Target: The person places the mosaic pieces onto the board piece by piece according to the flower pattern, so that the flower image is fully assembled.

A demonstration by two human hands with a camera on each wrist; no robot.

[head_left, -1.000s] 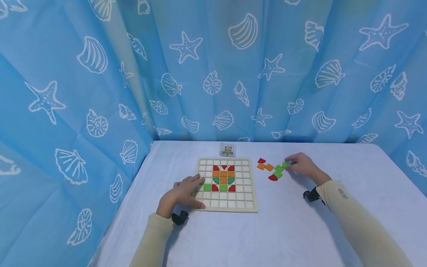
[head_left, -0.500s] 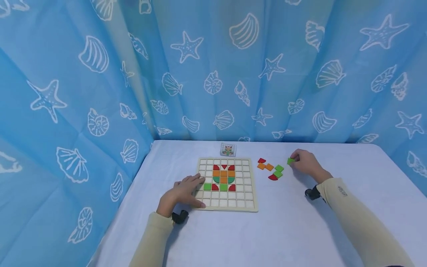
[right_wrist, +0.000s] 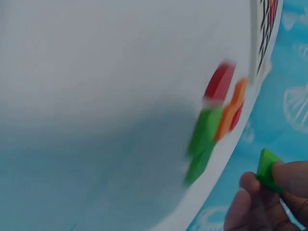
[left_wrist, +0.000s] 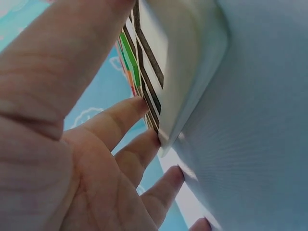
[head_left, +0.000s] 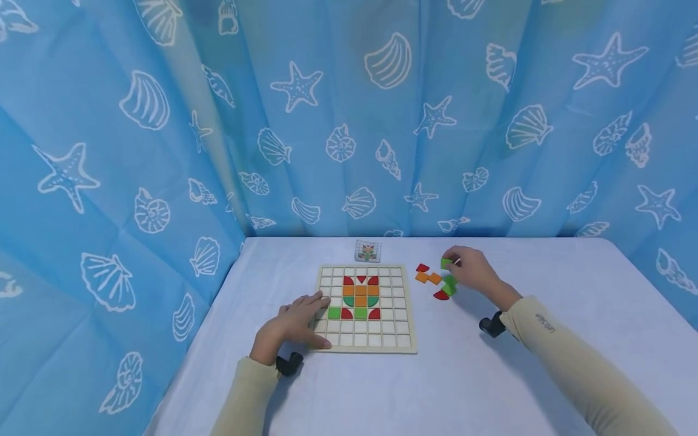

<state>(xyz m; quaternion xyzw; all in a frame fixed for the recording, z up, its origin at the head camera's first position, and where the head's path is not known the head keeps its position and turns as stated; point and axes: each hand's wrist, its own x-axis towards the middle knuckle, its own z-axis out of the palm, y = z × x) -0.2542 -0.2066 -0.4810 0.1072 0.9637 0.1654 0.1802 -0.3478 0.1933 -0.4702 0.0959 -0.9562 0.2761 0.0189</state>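
Observation:
My right hand (head_left: 473,269) pinches a light green square tile (right_wrist: 267,171) between thumb and fingers, raised above the loose tiles. My left hand (head_left: 294,323) rests on the left edge of the square grid board (head_left: 400,340), fingers spread, thumb at the near edge. On the board's cells sits a tulip-like pattern of red, orange and green tiles, with an orange tile (head_left: 360,290) in its middle and a light green tile (head_left: 334,313) at lower left. Below the pinched tile, light green tiles (head_left: 449,283) lie partly behind my right hand.
Orange tiles (head_left: 422,277) and red quarter-round tiles (head_left: 441,295) lie loose right of the board. A small pattern card (head_left: 368,251) stands behind the board. A blue shell-print curtain (head_left: 338,181) borders the white table (head_left: 382,393) at the back and left.
My right hand has picked up a light green tile from the loose pieces, lifted it to the right, then carried it back left. My left hand stays on the board. The head view has shifted slightly.

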